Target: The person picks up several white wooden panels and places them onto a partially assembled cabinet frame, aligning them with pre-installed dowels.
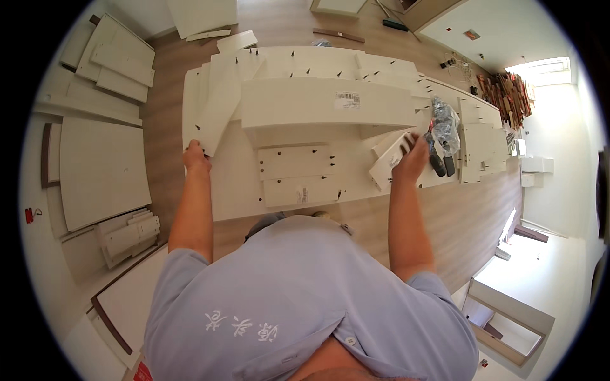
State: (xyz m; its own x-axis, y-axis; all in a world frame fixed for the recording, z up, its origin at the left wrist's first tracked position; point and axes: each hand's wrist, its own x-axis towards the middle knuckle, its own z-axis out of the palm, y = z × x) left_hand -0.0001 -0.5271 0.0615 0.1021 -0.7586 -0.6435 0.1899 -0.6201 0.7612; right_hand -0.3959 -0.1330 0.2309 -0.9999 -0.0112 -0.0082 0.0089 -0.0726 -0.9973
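Note:
My left hand (197, 157) is closed at the lower end of a long slanted white panel (219, 105). A small dark piece shows by its fingertips, and what they pinch is hidden. My right hand (412, 160) grips the edge of a small white board (386, 166) bearing a label, tilted on the larger work surface. Between the hands stands a long white board (286, 105) on edge, a label on its face. In front of it lie two white boards, the upper one (294, 164) studded with dark connector pins.
Black-handled tools (436, 157) and a clear plastic bag (447, 120) lie right of my right hand. More pinned white boards (483, 145) sit farther right. White panels (105, 171) lean along the left, and brown strips (508, 98) are piled at the far right.

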